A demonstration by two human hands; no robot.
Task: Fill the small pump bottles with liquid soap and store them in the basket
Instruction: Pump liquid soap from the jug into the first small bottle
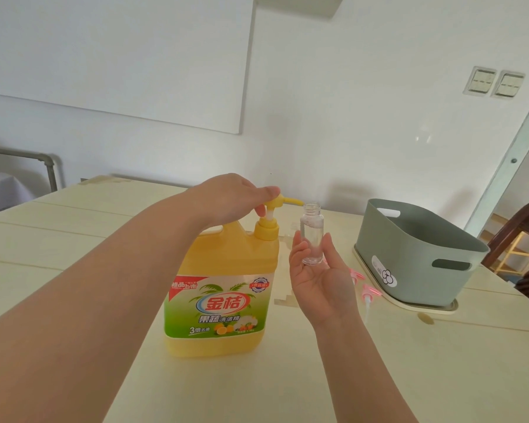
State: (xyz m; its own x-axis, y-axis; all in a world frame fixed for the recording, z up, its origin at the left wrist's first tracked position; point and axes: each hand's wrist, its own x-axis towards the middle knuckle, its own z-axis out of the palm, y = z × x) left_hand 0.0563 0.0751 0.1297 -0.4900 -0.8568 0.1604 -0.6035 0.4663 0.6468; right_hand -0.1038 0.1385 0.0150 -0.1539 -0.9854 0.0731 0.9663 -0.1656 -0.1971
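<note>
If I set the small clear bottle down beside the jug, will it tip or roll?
Likely light: the small clear bottle looks nearly empty. Tall and narrow, so probably tippy; round body would then roll. Smooth walls may slip in the right hand.

Single view, head-worn, wide-angle. Looks forward and somewhat down across a pale table (471, 377) toward a white wall (348, 117). Both bare forearms enter from the bottom edge. Left hand (229, 196) and right hand (318, 279) sit near frame centre, close to the lens. Soap jug (223, 285) and small bottle (312, 233) are central and near. Basket (409, 254) at right, a little farther back. Wall switches (495, 83) upper right. Door frame (507, 166) leans steeply at the right edge.
</note>
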